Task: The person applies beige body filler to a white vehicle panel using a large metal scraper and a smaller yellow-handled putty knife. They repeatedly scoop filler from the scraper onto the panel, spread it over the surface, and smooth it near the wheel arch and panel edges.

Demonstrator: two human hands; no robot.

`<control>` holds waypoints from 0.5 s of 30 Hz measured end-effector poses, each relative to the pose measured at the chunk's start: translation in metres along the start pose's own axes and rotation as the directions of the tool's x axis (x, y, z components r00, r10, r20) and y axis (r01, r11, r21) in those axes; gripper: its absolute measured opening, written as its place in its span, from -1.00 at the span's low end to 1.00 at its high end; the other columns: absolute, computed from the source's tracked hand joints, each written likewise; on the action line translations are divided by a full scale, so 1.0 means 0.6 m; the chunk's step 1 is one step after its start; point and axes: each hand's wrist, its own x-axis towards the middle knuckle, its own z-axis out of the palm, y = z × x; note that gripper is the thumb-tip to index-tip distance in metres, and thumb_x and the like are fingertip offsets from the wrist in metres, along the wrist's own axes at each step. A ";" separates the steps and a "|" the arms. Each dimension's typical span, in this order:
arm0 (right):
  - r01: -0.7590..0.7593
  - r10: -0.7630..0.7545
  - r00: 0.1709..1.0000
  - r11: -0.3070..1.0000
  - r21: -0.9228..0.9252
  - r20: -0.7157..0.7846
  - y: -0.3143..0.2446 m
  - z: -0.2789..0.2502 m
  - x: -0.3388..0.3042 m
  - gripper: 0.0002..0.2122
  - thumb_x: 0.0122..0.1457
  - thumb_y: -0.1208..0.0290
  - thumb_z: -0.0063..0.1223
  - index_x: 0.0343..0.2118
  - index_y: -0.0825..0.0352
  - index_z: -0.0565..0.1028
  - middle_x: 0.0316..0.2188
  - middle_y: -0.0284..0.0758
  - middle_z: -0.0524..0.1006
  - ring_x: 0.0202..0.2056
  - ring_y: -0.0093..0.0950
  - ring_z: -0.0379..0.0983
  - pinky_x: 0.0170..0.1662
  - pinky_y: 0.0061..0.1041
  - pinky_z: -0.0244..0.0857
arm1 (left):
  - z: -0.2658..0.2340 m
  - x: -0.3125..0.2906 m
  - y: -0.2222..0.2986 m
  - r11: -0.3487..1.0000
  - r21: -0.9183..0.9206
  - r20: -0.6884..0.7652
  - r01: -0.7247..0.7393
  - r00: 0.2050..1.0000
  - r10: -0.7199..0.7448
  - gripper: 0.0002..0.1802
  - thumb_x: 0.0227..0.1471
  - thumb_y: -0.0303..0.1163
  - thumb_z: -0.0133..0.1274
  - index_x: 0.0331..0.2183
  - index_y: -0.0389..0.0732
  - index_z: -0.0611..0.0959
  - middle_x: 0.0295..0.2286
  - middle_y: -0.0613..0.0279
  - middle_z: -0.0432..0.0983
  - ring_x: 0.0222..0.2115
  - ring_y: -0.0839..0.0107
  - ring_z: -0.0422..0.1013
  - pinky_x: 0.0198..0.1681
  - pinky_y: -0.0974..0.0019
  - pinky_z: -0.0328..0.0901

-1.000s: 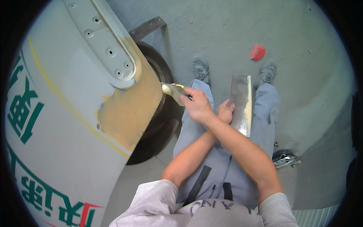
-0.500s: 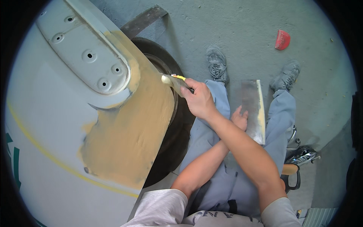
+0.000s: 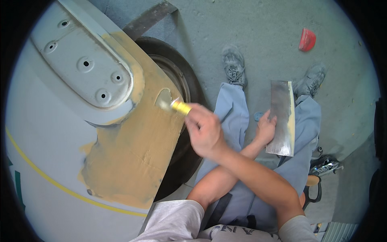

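My forearms cross, the right over the left. My right hand is closed around a putty knife with a yellow handle, slightly blurred. Its blade lies against the tan filler spread over a pale grey curved vehicle panel, near the edge above the wheel. Some pale paste sits at the blade. Out to the right, my left hand grips a flat rectangular metal plate by its left side. A strip of cream-coloured paste runs along the plate's right edge. The fingers beneath the plate are hidden.
A dark tyre shows beneath the panel edge, with a flat dark strip beyond it. The panel has a recess with several holes. On the floor lie a red curved piece and, at right, a tool with a black-and-orange handle.
The putty knife has moved down and left, from beside the panel edge onto the filler. The plate in my left hand has shifted right. The view has shifted slightly.
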 end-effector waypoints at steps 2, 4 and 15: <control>-0.098 0.097 0.994 0.995 -0.014 -0.048 0.021 -0.006 0.031 -0.88 0.15 0.60 -0.01 -0.31 0.50 0.53 -0.22 -0.03 0.57 -0.19 0.04 0.50 -0.12 -0.20 0.42 | 0.002 -0.001 0.001 1.000 -0.010 0.017 0.030 0.999 -0.030 -0.42 0.30 -0.36 -0.02 0.27 -0.35 0.33 -0.03 -0.04 0.58 -0.07 0.30 0.51 0.04 0.29 0.32; -0.116 0.116 0.993 0.993 0.000 -0.031 0.031 0.007 0.057 -0.88 0.18 0.58 -0.03 -0.29 0.48 0.52 -0.25 -0.04 0.55 -0.22 0.06 0.48 -0.15 -0.14 0.40 | 0.002 0.000 -0.001 0.999 -0.011 0.040 0.030 0.999 -0.030 -0.42 0.30 -0.35 -0.02 0.27 -0.35 0.33 -0.05 -0.03 0.60 -0.09 0.30 0.52 0.03 0.29 0.32; -0.104 0.102 0.993 0.994 -0.040 -0.057 -0.009 0.006 0.051 -0.92 0.14 0.63 -0.03 -0.38 0.48 0.50 -0.28 -0.05 0.54 -0.26 0.04 0.49 -0.17 -0.12 0.39 | 0.016 -0.002 0.004 0.998 0.005 0.035 0.058 0.998 -0.058 -0.39 0.28 -0.31 0.00 0.28 -0.33 0.33 -0.11 -0.02 0.63 -0.09 0.33 0.52 0.02 0.29 0.33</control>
